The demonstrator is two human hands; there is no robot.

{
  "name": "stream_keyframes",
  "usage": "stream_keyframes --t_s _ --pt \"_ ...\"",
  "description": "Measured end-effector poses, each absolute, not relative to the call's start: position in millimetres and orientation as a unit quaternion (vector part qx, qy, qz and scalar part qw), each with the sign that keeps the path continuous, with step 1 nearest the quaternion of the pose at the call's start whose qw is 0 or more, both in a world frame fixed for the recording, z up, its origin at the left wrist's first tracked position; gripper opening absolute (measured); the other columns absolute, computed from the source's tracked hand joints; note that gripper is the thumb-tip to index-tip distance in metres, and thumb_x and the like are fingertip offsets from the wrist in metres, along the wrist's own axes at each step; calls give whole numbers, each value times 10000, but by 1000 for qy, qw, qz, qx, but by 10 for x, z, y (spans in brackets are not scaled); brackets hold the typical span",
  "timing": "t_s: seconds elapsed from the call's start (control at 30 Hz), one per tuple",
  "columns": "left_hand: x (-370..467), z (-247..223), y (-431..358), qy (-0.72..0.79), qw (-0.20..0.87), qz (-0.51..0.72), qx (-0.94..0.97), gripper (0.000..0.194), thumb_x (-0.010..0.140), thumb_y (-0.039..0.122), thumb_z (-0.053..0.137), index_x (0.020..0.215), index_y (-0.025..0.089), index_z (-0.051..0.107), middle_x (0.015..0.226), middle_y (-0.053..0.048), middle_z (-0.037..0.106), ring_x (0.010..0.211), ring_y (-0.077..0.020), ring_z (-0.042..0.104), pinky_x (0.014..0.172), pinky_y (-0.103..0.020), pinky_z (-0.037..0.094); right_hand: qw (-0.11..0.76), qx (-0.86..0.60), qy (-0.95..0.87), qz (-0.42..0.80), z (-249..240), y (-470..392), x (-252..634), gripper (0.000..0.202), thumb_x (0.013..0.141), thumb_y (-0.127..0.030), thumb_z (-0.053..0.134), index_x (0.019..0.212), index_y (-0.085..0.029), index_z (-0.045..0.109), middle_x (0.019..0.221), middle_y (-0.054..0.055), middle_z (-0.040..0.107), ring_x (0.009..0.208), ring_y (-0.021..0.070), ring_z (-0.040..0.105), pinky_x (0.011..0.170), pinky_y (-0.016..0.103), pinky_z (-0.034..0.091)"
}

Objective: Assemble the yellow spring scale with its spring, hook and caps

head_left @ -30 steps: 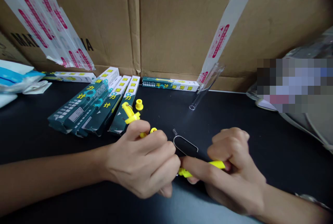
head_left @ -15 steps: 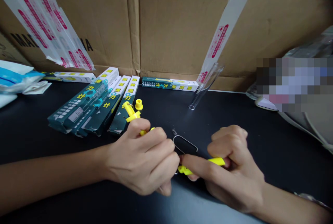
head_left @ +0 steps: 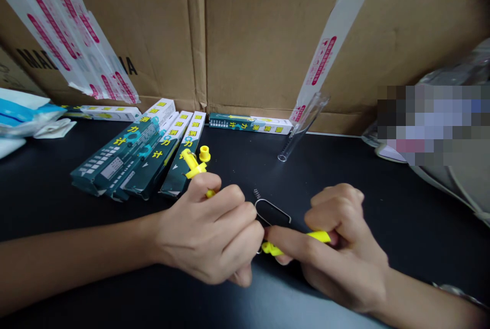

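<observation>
The right hand [head_left: 346, 260], at lower right of the frame, is closed around a yellow plastic piece [head_left: 319, 237], whose two ends are showing near the bottom centre, while the left hand [head_left: 212, 232] just beside it has its fingers curled, and I cannot tell what is inside them. Behind the left hand there is a yellow part with a collar [head_left: 193, 165], near a small yellow cap [head_left: 204, 154]; a bent metal wire [head_left: 278, 207] and a small spring [head_left: 256, 194] lie at the centre, and a clear tube [head_left: 302, 127] is at upper right of them.
</observation>
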State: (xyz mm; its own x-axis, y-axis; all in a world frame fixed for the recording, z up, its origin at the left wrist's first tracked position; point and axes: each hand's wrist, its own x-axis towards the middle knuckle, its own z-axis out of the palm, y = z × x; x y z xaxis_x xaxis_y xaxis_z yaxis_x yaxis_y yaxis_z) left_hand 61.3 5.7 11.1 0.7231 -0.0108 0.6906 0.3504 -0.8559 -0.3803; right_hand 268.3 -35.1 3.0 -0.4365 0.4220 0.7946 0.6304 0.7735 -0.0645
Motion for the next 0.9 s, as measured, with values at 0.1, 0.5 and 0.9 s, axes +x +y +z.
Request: stream_keyframes --t_s 0.1,0.5,0.9 --pt "611 113 50 -96 251 -358 -894 354 969 178 332 656 205 495 543 21 505 582 -178 427 653 -378 256 431 -312 -839 -115 24 -352 2681 257 969 -139 599 757 -266 670 652 -15 369 688 181 368 644 367 256" --pt "596 95 41 -101 254 -352 -895 308 963 228 423 666 210 504 565 34 486 573 -162 434 665 -377 256 420 -293 -852 -106 14 -347 2711 220 971 -138 592 831 -247 722 679 -14 357 682 178 369 646 358 237" --pt "603 108 44 -96 266 -356 -891 288 942 216 381 679 212 498 561 31 508 586 -168 442 657 -374 267 423 -297 -850 -100 21 -343 2698 233 972 -129 583 834 -235 736 678 -19 348 668 166 379 640 359 244"
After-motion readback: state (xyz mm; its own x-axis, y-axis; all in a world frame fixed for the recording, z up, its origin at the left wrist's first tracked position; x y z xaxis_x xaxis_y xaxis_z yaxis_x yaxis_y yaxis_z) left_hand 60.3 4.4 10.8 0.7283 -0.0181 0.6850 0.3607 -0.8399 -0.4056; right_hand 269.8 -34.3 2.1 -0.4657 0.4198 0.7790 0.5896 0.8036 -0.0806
